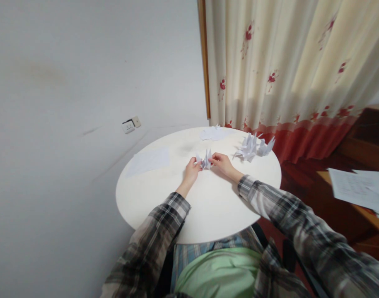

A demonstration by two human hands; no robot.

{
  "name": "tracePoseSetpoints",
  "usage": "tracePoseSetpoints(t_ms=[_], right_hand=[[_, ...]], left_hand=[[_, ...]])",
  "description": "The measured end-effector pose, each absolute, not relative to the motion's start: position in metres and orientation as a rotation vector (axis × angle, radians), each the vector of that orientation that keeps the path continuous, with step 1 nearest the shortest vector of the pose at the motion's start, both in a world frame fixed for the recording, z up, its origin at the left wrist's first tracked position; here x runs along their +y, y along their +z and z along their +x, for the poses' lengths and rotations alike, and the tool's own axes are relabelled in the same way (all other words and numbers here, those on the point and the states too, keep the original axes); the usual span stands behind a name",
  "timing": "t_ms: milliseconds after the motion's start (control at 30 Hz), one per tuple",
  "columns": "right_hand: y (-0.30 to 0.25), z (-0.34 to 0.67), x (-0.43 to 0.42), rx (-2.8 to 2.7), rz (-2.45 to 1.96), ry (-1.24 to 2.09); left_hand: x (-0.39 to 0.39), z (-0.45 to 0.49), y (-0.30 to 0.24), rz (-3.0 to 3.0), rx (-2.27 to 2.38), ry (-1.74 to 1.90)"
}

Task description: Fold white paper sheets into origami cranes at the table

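A folded white paper crane (206,160) with raised points sits between my two hands, over the middle of the round white table (164,198). On its left side, my left hand (192,169) pinches the folded paper with thumb and fingers. My right hand (221,162) grips the other side, its fingertips closed on an upright point. Part of the paper is hidden behind my fingers. To the right of my right hand, a cluster of similar folded paper cranes (249,148) lies near the table's right edge.
A flat white sheet (148,161) lies at the table's left. More white paper (212,133) rests at the far edge. A wall with a socket (128,126) stands on the left, a floral curtain (270,74) behind. Papers (357,188) lie on wooden furniture at right.
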State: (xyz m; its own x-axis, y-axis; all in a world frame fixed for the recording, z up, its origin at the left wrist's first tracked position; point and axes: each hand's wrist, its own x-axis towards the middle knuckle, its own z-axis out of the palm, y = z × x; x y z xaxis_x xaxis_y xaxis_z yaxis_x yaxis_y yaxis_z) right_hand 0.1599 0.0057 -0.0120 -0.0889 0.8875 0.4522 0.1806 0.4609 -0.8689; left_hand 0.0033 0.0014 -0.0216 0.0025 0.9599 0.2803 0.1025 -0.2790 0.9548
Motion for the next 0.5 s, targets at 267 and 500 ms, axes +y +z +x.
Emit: tracePoseSetpoints(t_ms=[267,500], right_hand=[[-0.0115,0.1610,0.0067,-1.538,-0.917,0.768],[-0.0108,0.1597,0.0074,-1.464,-0.880,0.874]], left_hand=[[0.0013,0.0035,-0.0201,1.439,1.160,1.350],[0.0004,0.0041,-0.0201,1.440,1.140,1.338]])
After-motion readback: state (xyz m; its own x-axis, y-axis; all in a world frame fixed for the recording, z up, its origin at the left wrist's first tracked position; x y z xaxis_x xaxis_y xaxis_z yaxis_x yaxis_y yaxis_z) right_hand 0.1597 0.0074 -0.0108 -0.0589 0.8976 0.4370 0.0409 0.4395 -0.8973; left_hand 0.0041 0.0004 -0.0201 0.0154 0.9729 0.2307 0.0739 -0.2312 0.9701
